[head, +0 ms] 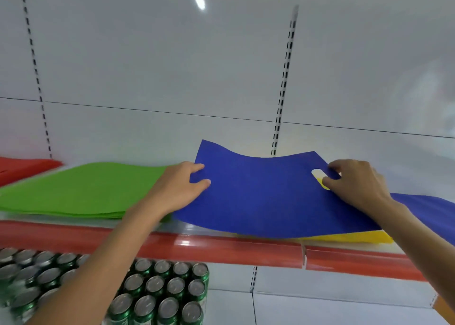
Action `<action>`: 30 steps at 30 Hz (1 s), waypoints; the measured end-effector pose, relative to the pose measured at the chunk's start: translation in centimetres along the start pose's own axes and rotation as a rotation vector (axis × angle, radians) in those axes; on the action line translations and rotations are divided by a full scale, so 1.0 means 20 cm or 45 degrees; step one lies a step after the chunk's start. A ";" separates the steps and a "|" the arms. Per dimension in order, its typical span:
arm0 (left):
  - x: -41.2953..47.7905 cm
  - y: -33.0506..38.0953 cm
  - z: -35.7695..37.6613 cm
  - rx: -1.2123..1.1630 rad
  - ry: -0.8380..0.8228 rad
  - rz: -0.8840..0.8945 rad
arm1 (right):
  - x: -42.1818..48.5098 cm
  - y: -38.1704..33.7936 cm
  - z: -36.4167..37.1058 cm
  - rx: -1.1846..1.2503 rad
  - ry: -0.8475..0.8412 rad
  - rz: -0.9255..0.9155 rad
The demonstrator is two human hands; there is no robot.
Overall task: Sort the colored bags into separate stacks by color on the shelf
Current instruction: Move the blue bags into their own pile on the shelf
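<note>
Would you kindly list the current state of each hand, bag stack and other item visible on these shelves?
Left hand: pinching the blue bag's left edge.
Right hand: gripping the blue bag at its handle hole.
Blue bag: lifted, sagging, above the yellow stack.
Yellow stack: flat, mostly covered.
Green stack: flat, untouched.
Red stack: flat, far left.
Cans: upright, lower shelf.

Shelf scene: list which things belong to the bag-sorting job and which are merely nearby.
Part of the job:
- blue bag, held by left hand and right hand
- green stack
- red stack
- yellow bags
- second blue bag

Just nearby:
- green cans on the shelf below
</note>
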State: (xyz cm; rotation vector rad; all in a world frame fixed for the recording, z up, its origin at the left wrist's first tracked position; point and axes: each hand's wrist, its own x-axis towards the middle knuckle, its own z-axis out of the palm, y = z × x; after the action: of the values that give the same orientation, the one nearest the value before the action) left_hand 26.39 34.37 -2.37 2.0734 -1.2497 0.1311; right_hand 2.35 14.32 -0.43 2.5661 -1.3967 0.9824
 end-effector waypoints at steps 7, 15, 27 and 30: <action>-0.06 -0.49 -0.33 0.043 0.033 -0.025 | 0.02 -0.58 0.10 0.033 -0.061 -0.056; -0.10 -1.25 -0.86 0.088 -0.009 -0.073 | -0.14 -1.45 0.34 0.107 -0.026 -0.056; 0.02 -2.16 -1.49 0.070 0.043 -0.131 | -0.12 -2.56 0.58 0.050 -0.038 -0.138; 0.02 -2.35 -1.59 0.053 0.050 -0.179 | -0.11 -2.76 0.66 0.049 -0.056 -0.161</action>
State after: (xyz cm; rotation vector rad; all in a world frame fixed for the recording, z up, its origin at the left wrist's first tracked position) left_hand 72.81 67.04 -2.55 2.1761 -1.0823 0.1337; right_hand 50.72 44.01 1.06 2.6807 -1.2187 0.9482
